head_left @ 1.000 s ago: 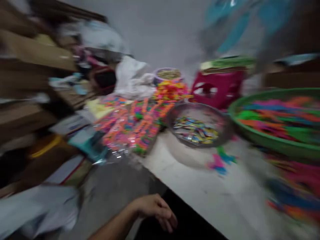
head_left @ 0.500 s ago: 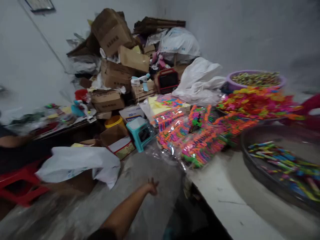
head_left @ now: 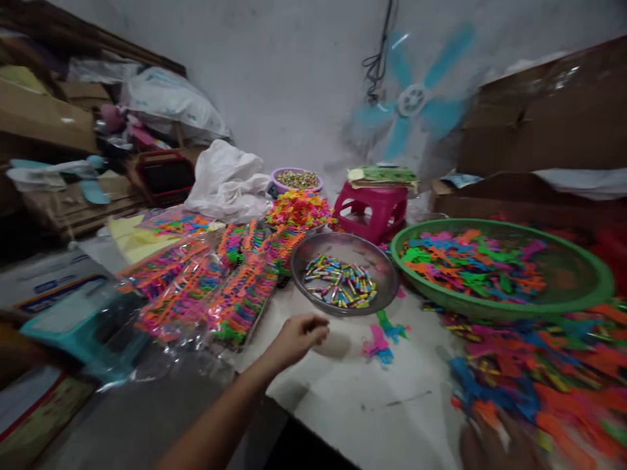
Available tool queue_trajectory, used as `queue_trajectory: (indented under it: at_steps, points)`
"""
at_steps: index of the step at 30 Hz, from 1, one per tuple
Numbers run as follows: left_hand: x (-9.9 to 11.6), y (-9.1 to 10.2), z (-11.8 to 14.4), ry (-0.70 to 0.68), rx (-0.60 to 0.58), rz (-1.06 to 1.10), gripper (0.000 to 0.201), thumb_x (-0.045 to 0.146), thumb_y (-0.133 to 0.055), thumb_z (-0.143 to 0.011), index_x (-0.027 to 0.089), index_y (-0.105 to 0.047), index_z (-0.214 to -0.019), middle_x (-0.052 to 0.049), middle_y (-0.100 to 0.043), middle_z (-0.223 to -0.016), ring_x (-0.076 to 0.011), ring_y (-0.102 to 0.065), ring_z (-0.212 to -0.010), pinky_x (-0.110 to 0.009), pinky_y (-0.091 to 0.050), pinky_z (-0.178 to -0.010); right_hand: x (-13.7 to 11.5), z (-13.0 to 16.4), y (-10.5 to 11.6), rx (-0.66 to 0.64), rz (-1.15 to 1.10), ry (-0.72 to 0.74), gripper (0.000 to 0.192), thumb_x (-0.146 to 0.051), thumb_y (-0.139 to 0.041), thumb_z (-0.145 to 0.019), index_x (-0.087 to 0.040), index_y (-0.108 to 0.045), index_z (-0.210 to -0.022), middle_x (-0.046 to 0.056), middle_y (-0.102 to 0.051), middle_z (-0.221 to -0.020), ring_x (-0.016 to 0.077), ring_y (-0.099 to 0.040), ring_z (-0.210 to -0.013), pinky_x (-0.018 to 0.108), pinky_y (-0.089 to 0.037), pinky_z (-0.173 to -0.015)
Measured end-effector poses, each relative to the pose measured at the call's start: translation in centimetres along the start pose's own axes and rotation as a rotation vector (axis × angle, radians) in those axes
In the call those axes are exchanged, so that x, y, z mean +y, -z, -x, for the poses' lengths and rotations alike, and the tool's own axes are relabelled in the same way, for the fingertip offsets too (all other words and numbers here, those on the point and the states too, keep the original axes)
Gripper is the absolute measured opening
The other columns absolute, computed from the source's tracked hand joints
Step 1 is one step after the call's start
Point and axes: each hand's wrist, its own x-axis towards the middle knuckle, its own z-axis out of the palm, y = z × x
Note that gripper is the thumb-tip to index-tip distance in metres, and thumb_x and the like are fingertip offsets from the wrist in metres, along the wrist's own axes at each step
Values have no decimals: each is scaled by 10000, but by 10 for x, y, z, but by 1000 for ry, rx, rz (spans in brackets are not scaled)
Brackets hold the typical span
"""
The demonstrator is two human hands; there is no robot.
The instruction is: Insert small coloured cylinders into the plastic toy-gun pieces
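My left hand (head_left: 301, 336) hovers over the near edge of the white tabletop (head_left: 337, 405), just in front of a grey metal basin (head_left: 345, 307). Its fingers are loosely curved, thumb apart, with nothing visible in them. In the basin lie small shiny, multicoloured sticks (head_left: 340, 281). My right hand (head_left: 502, 440), blurred at the bottom edge, is spread at the near side of a heap of flat, bright plastic pieces (head_left: 563, 385). Its fingertips are by an orange piece (head_left: 486, 414); whether they touch is unclear. A few loose pieces (head_left: 378, 344) lie between the hands.
A green basin (head_left: 490, 310) of coloured pieces stands at the right. Clear bags of bright pieces (head_left: 200, 281) cover the left side. Behind are a pink stool (head_left: 372, 212), a purple basin (head_left: 297, 187) and a spinning fan (head_left: 411, 101). A turquoise stool (head_left: 73, 333) stands left.
The view has swung right, bringing the green basin, the fan and the heap into sight. My left hand is now over the tabletop instead of the floor. My right hand has come into view.
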Motion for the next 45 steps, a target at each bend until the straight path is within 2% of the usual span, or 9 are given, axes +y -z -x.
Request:
queue_trajectory:
  at_steps: [4, 8, 16, 23, 30, 35, 38, 41, 45]
  points:
    - [35, 3, -92, 55, 19, -315, 274, 290, -454, -809, 197, -557, -1044, -41, -580, -1085, -174, -514, -996, -275, -385, -859, 4, 4, -5, 27, 138, 65, 210, -282, -445, -715, -177, -612, -786, 135, -556, -914, 311, -486, -937, 488, -370, -797]
    - [28, 1, -164, 241, -120, -475, 267, 292, -487, -808, 171, -527, -1043, -70, -533, -1094, -192, -530, -943, -388, -440, -797, 12, 9, -7, 52, 146, 80, 221, -287, -444, -725, -159, -605, -804, 127, -555, -913, 285, -492, -924, 454, -382, -809]
    - [-9, -43, -203, 359, -313, -490, 310, 294, -489, -808, 151, -494, -1083, -75, -522, -1096, -196, -534, -931, -400, -454, -773, 14, 18, -16, -3, 94, -85, 282, -310, -381, -780, -152, -598, -868, 139, -509, -1032, 283, -453, -980, 450, -381, -814]
    - [-12, -66, -191, 432, -378, -298, 274, 288, -480, -813, 153, -518, -1048, -63, -542, -1061, -184, -549, -890, -374, -467, -749, 9, 13, -9, -31, 43, -138, 281, -304, -396, -794, -139, -601, -893, 146, -496, -1061, 281, -429, -1011, 463, -369, -842]
    - [14, -28, -187, 404, -104, 18, 280, 291, -479, -815, 140, -505, -1050, -66, -550, -1020, -163, -559, -838, -353, -480, -702, 10, 14, -7, -4, 18, -116, 272, -289, -411, -792, -126, -610, -881, 147, -503, -1039, 268, -441, -987, 448, -380, -837]
    - [55, -11, -155, 321, 46, 335, 232, 332, -442, -825, 124, -524, -887, 20, -532, -652, -54, -466, -465, -179, -382, -422, 14, 12, -8, 56, -20, -113, 276, -300, -414, -792, -124, -610, -875, 140, -522, -1002, 271, -461, -957, 451, -385, -828]
    - [75, -31, -104, 309, -34, 546, 232, 356, -465, -788, 143, -506, -707, 80, -396, -438, -21, -318, -319, -136, -212, -319, -8, 3, 7, 110, -138, -172, 301, -347, -431, -794, -150, -568, -974, 119, -538, -984, 264, -489, -934, 450, -402, -797]
    - [79, -70, -41, 398, -237, 735, 233, 350, -540, -717, 144, -500, -618, 66, -409, -404, -30, -303, -292, -146, -161, -293, -56, -11, 34, -39, -439, -228, 397, -356, -482, -790, -193, -456, -1151, 80, -542, -930, 198, -541, -811, 355, -459, -705]
    - [62, -116, 16, 577, -317, 974, 224, 332, -553, -706, 135, -510, -607, 41, -460, -426, -42, -358, -306, -143, -210, -304, -117, -28, 57, -185, -795, -3, 392, -269, -550, -770, -212, -464, -1148, 22, -556, -745, 149, -542, -680, 287, -475, -628]
